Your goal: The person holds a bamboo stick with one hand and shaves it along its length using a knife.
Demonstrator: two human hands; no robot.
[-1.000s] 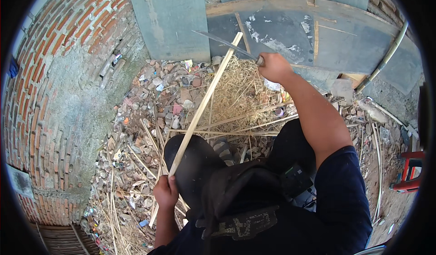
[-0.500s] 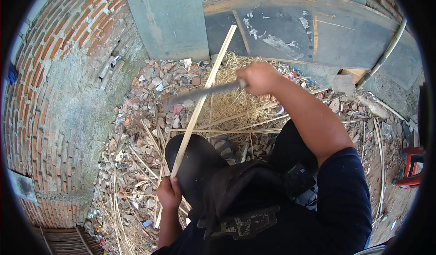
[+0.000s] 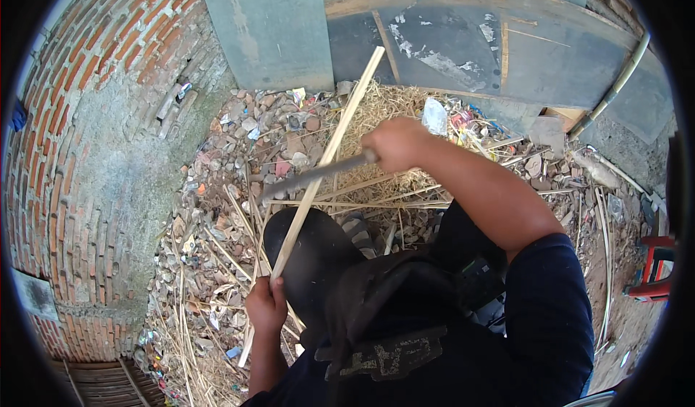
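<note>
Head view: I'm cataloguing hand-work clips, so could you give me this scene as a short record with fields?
Left hand: grips pale strip
Right hand: grips the handle end of long knife
Strip: slants up and away from the left hand, passing over left knee in this view
Blade: points left, crosses the strip in view; blurred, contact unclear
Ground: rubble, straw-coloured shavings, scattered thin strips
Left side: brick wall
Far side: grey-blue panels
</note>
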